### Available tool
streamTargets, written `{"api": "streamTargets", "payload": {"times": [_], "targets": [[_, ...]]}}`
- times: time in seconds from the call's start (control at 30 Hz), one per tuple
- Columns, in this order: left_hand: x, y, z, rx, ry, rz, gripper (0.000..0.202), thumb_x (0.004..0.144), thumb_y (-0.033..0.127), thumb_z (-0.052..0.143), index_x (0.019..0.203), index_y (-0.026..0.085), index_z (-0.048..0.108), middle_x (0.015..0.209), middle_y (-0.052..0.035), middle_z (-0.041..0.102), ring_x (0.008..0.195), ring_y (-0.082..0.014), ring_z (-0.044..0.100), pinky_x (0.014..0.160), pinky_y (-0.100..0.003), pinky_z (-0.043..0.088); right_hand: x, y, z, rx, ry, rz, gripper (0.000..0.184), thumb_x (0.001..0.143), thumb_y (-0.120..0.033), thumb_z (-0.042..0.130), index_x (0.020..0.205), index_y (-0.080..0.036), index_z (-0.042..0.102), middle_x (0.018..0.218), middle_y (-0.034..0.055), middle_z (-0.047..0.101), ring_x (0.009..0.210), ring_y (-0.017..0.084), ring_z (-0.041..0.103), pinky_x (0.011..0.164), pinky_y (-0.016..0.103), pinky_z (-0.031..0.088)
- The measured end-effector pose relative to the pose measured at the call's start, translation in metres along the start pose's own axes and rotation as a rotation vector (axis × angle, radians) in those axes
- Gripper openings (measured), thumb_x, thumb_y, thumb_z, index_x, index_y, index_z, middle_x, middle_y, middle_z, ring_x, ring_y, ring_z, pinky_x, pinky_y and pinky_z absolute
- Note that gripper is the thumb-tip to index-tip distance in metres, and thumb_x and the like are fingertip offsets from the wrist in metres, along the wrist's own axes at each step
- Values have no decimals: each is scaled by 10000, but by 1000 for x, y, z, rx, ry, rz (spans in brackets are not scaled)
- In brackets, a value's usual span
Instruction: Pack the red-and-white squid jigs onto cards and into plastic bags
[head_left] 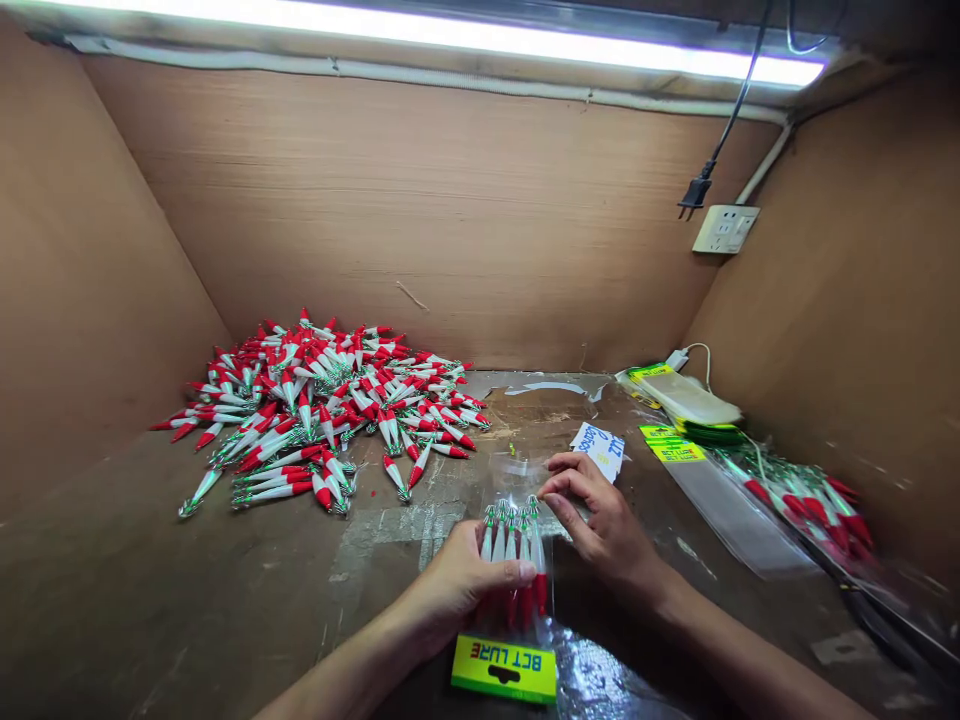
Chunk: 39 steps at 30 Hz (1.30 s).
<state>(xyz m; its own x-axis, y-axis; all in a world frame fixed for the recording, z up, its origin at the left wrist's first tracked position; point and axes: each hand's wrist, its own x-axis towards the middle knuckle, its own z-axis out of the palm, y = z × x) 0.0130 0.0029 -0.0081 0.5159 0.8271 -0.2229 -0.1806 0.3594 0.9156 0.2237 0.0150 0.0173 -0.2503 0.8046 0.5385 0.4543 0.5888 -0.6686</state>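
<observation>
My left hand (pixel 480 575) is closed on a clear plastic bag, its thumb across the front. Inside the bag lie several red-and-white squid lures (pixel 511 545), side by side, hooks pointing away from me and red ends towards me. The bag's yellow-green header (pixel 504 668), printed BCT LURE, hangs upside down to me at the near end. Beside the bag's far end is my right hand (pixel 592 510), fingers bent and apart, tips close to the plastic edge; whether they touch it I cannot tell.
A large heap of loose lures (pixel 330 390) lies at the back left. On the right are flat header bags (pixel 720 500), a stack of bags (pixel 682 395), filled bags (pixel 814 510) and dark-handled scissors (pixel 862 600). A printed paper scrap (pixel 600 450) sits behind my right hand. A plug (pixel 697 190) hangs above.
</observation>
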Motion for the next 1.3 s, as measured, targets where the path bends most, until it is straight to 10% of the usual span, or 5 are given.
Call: {"api": "streamTargets", "payload": {"times": [0.4,0.8,1.03,1.3], "targets": [[4,-1,-11,242,99,110,323,712,348,831,882,112,690,699,-28,678,564,-135,576,538,-217,406,4,3,-5,53,-127,5,114,924,-253,615,945,-228,725,1360,89,503,1212,248,525,1035,399,400],[10,-3,-17,130,45,83,436,749,402,820,1028,94,688,904,-106,717,724,-202,660,624,-257,469,2,8,-4,117,-58,197,198,929,-275,612,761,-190,672,1057,68,701,1047,218,634,933,347,455],[9,-5,-15,162,69,102,409,723,381,839,959,80,693,884,-113,732,714,-199,663,636,-265,481,-2,6,1,244,-120,196,249,917,-309,635,1153,-242,676,1404,94,510,1066,210,635,899,335,524],[8,-4,-14,24,90,53,442,696,419,861,913,104,639,793,-101,732,609,-165,642,564,-237,456,-3,3,7,286,-139,248,206,919,-277,634,1112,-254,702,1073,41,697,951,198,653,836,311,509]]}}
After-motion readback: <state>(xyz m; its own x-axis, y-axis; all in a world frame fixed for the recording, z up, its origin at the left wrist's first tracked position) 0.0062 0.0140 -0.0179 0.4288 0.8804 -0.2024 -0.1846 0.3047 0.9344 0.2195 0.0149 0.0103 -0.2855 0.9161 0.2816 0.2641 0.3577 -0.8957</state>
